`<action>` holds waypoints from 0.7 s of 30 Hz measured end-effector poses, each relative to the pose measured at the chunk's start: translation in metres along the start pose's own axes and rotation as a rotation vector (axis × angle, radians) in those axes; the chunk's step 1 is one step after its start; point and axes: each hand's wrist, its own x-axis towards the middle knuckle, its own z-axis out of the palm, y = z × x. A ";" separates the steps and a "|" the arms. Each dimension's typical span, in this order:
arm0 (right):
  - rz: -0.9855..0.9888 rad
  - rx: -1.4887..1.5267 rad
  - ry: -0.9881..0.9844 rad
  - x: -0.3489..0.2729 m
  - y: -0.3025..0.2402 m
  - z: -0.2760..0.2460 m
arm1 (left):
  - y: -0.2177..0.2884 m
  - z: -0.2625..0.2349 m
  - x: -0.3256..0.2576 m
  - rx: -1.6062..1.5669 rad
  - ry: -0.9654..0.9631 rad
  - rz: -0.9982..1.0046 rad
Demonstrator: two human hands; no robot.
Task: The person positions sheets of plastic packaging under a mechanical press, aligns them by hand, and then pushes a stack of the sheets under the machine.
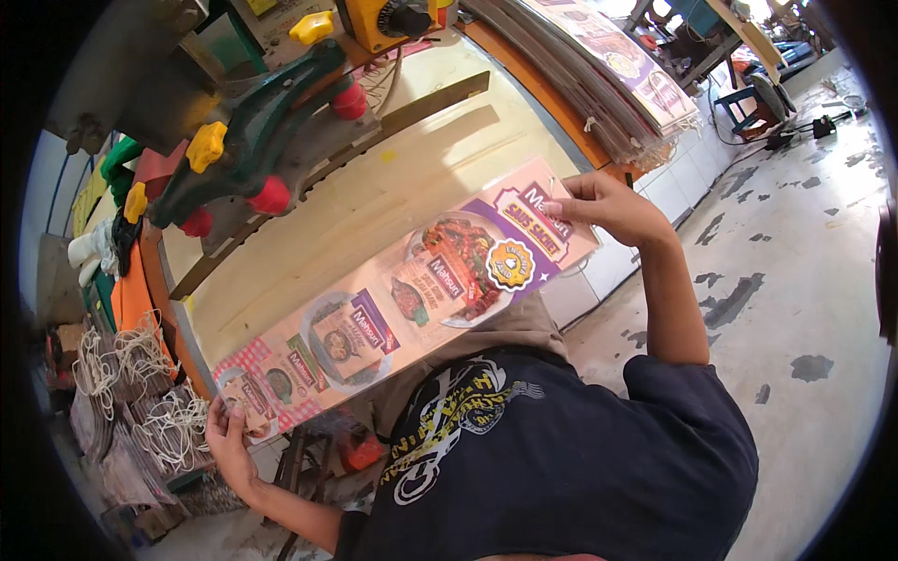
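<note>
A long printed sheet (365, 341) with food pictures, a purple band and a red checked end slants across in front of my body. It overlaps the near edge of a pale worktable (393, 201). My left hand (232, 439) is closed on its lower left end, thumb on top and fingers mostly underneath. At the upper right end, my right hand (608, 208) pinches the sheet between thumb and fingers. Beyond it stands a machine with green clamp arms (267, 126), yellow knobs and red feet. A straight metal bar (337, 173) lies across the table between machine and sheet.
A thick stack of printed sheets (608, 75) sits at the table's far right. Bundles with white cords (140, 402) are piled at the left. A yellow box with a black dial (398, 19) is at the back. Worn floor (748, 309) extends on the right.
</note>
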 end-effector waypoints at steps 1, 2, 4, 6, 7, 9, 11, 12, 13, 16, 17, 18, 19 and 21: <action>-0.018 -0.020 -0.005 0.000 0.001 0.001 | -0.006 -0.005 0.002 -0.049 -0.015 0.022; -0.034 -0.041 -0.009 0.000 0.002 0.002 | -0.009 -0.007 0.004 -0.099 -0.033 0.043; -0.048 -0.050 0.006 0.000 0.004 0.005 | -0.008 -0.013 0.003 -0.185 -0.101 0.024; -0.066 -0.039 0.033 -0.001 0.000 0.006 | -0.005 -0.013 0.000 -0.245 -0.115 0.039; -0.075 -0.033 0.047 -0.001 -0.001 0.005 | -0.002 -0.009 -0.001 -0.262 -0.096 0.064; -0.154 0.005 0.041 0.003 -0.002 0.003 | 0.001 -0.007 0.001 -0.260 -0.045 0.130; -0.269 -0.021 0.097 0.006 -0.010 0.003 | 0.002 -0.012 0.010 -0.219 0.019 0.210; -0.331 -0.021 0.120 0.011 -0.009 0.002 | 0.002 -0.013 0.014 -0.212 0.029 0.253; -0.379 -0.045 0.162 0.014 -0.009 0.001 | 0.002 -0.014 0.020 -0.204 0.038 0.297; -0.468 -0.095 0.246 0.022 -0.012 -0.005 | -0.009 -0.019 0.039 -0.190 0.115 0.443; -0.513 -0.062 0.247 0.025 -0.007 -0.005 | -0.013 -0.016 0.043 -0.156 0.096 0.479; -0.558 -0.029 0.248 0.030 0.000 -0.006 | -0.017 -0.014 0.047 -0.121 0.077 0.515; -0.603 0.004 0.249 0.032 0.003 -0.006 | -0.019 -0.011 0.050 -0.087 0.058 0.551; -0.595 -0.027 0.208 0.034 0.005 -0.006 | -0.030 -0.010 0.051 -0.105 0.062 0.498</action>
